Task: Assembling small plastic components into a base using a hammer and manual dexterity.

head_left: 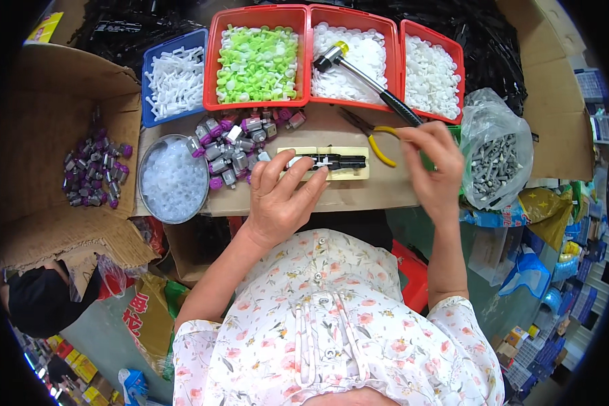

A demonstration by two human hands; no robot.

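Note:
My left hand (282,196) lies over a cream block-shaped holder (357,174), its fingertips pressing on a long black plastic part (350,162) with a small white piece in it. My fingers hide the holder's left end. To the right, my right hand (438,166) is raised with bent fingers. Its fingertips meet the end of the upper handle of yellow-handled pliers (374,135), which lie spread with their jaws toward the far side. Just beyond those fingers is the black grip of a hammer (365,76), resting across a bin of white pieces.
Behind stand a blue bin (146,88) of white pins and red bins (257,106) of green and white pieces. Small motors (240,152) are piled left of the holder, beside a round tub (172,179) of clear pieces. A plastic bag (494,162) of grey parts sits right; a cardboard box (54,74) left.

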